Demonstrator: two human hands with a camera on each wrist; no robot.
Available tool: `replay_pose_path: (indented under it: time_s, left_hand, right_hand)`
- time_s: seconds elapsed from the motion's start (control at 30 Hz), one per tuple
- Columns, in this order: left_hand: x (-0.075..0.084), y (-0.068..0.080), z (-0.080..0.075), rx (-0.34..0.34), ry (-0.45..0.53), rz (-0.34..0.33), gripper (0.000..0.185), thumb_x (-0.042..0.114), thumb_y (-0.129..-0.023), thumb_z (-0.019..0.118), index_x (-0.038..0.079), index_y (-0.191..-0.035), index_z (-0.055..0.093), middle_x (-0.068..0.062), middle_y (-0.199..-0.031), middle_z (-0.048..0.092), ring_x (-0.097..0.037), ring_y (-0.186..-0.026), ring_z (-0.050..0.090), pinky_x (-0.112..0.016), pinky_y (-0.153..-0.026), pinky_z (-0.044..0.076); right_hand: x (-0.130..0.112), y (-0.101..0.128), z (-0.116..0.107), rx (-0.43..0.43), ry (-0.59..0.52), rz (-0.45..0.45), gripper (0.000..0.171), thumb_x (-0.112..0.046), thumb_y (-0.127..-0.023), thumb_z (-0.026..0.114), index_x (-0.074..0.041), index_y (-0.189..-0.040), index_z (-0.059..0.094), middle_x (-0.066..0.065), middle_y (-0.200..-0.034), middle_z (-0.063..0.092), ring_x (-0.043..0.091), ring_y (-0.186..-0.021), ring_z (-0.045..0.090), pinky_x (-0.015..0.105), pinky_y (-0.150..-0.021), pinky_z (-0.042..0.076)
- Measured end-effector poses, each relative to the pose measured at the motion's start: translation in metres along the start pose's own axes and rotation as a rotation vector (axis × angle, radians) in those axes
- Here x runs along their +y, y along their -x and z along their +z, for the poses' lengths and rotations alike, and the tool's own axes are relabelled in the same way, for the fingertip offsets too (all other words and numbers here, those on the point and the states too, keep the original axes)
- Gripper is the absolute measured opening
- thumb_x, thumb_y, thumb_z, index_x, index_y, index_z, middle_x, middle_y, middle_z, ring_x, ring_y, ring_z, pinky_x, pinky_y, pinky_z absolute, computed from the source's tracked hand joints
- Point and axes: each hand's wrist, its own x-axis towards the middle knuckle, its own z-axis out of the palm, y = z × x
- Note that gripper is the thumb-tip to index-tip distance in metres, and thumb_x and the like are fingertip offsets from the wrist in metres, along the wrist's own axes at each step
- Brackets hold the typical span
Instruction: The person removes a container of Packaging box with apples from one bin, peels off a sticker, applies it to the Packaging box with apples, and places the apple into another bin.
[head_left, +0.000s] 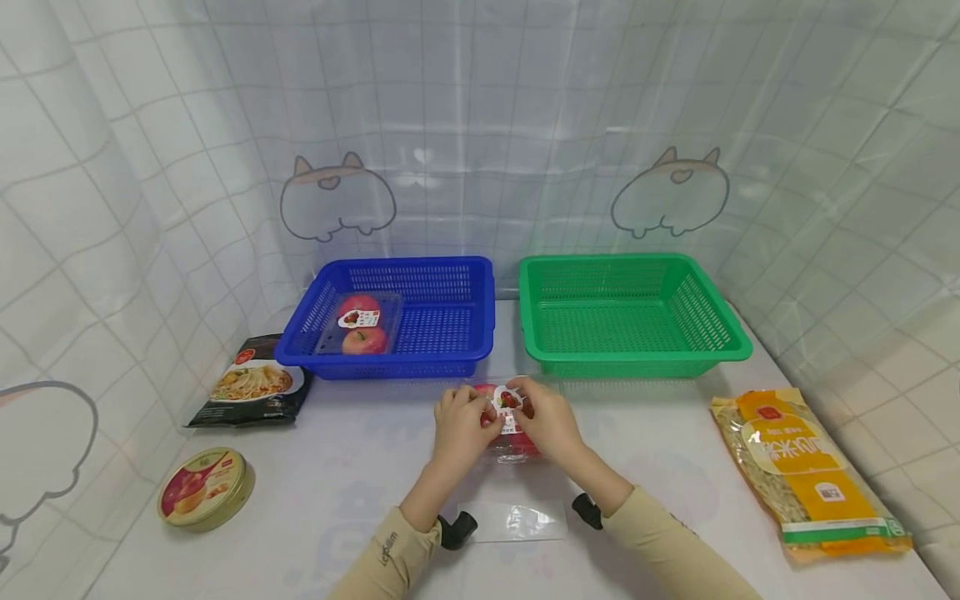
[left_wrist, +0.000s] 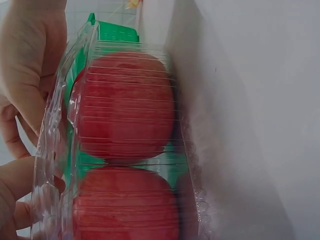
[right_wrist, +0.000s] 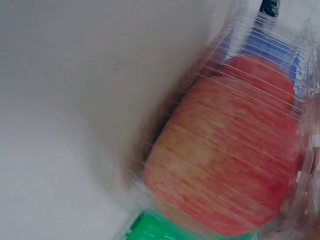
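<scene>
The left hand (head_left: 459, 421) and right hand (head_left: 549, 421) clasp a clear apple box (head_left: 508, 423) from either side, steadying it on the desk (head_left: 360, 467) before the blue basket (head_left: 450, 329) and green basket (head_left: 637, 321).

- Left hand (head_left: 459, 423) reaches forward, fingers curled round a clear pack.
- Right hand (head_left: 549, 421) mirrors it, fingers pinching the same pack.
- Both forearms in beige sleeves angle inward.
</scene>
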Motion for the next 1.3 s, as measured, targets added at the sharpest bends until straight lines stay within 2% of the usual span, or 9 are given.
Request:
replay_pose_path:
  time_s: [0.17, 0.33, 0.47, 0.6, 0.67, 0.77, 1.03, 1.3]
  left_hand:
    - [0.0, 0.001, 0.001, 0.022, 0.004, -0.003, 0.026, 0.023, -0.07, 0.077, 0.015, -0.058, 0.055, -0.007, -0.095, 0.057, -0.031, -0.099, 0.044, -0.044, -0.077, 0.031]
    - [-0.001, 0.001, 0.002, 0.018, 0.006, -0.017, 0.024, 0.024, -0.07, 0.078, 0.015, -0.066, 0.056, -0.009, -0.101, 0.057, -0.035, -0.107, 0.042, -0.046, -0.08, 0.031]
    - [-0.003, 0.001, 0.002, -0.001, 0.012, -0.023, 0.025, 0.027, -0.071, 0.078, 0.013, -0.085, 0.063, -0.011, -0.105, 0.056, -0.037, -0.112, 0.04, -0.048, -0.084, 0.031]
    - [-0.005, 0.001, 0.0, -0.035, 0.007, 0.026, 0.043, 0.027, -0.074, 0.075, 0.011, -0.112, 0.062, -0.015, -0.117, 0.055, -0.042, -0.122, 0.034, -0.054, -0.091, 0.029]
    - [-0.006, 0.001, 0.0, -0.063, -0.008, 0.055, 0.047, 0.026, -0.077, 0.073, 0.012, -0.12, 0.06, -0.018, -0.125, 0.051, -0.045, -0.127, 0.029, -0.057, -0.094, 0.028]
    - [-0.009, 0.0, -0.001, -0.122, -0.024, 0.075, 0.044, 0.026, -0.081, 0.068, 0.016, -0.123, 0.06, -0.021, -0.135, 0.044, -0.048, -0.131, 0.021, -0.06, -0.096, 0.025]
    - [-0.016, -0.002, -0.001, -0.266, -0.069, 0.059, 0.049, 0.037, -0.085, 0.059, 0.021, -0.131, 0.054, -0.02, -0.146, 0.031, -0.046, -0.136, 0.01, -0.063, -0.099, 0.019]
    - [-0.02, -0.001, -0.002, -0.31, -0.086, 0.052, 0.051, 0.04, -0.086, 0.055, 0.023, -0.134, 0.05, -0.019, -0.147, 0.028, -0.046, -0.136, 0.008, -0.062, -0.101, 0.016]
  right_hand:
    - [0.002, 0.001, 0.001, 0.033, 0.065, -0.045, 0.034, -0.002, -0.072, 0.073, -0.008, -0.104, 0.063, 0.004, -0.082, 0.065, 0.016, -0.072, 0.056, 0.031, -0.064, 0.047]
    - [0.004, 0.002, 0.001, 0.054, 0.124, -0.091, 0.036, -0.005, -0.071, 0.075, -0.008, -0.106, 0.063, 0.006, -0.098, 0.067, 0.023, -0.089, 0.06, 0.04, -0.079, 0.048]
    - [0.006, 0.003, 0.001, 0.068, 0.163, -0.138, 0.037, -0.008, -0.072, 0.076, -0.009, -0.106, 0.064, 0.006, -0.099, 0.067, 0.024, -0.092, 0.059, 0.04, -0.08, 0.046]
    - [0.008, 0.006, 0.001, 0.069, 0.213, -0.167, 0.035, -0.01, -0.073, 0.075, -0.01, -0.107, 0.065, 0.004, -0.095, 0.069, 0.025, -0.092, 0.058, 0.041, -0.079, 0.044]
    - [0.009, 0.008, 0.001, 0.062, 0.243, -0.173, 0.034, -0.014, -0.075, 0.074, -0.012, -0.108, 0.066, 0.002, -0.096, 0.069, 0.025, -0.095, 0.058, 0.043, -0.08, 0.041]
    - [0.01, 0.01, 0.0, 0.04, 0.275, -0.161, 0.034, -0.019, -0.077, 0.071, -0.015, -0.11, 0.065, 0.001, -0.1, 0.069, 0.025, -0.102, 0.056, 0.048, -0.086, 0.035]
    - [0.011, 0.015, -0.002, -0.055, 0.306, -0.087, 0.045, -0.028, -0.08, 0.067, -0.017, -0.123, 0.057, 0.001, -0.109, 0.067, 0.028, -0.12, 0.047, 0.062, -0.096, 0.023]
    - [0.012, 0.019, -0.003, -0.071, 0.292, -0.031, 0.05, -0.028, -0.081, 0.066, -0.016, -0.127, 0.053, 0.0, -0.11, 0.067, 0.029, -0.125, 0.043, 0.066, -0.099, 0.013]
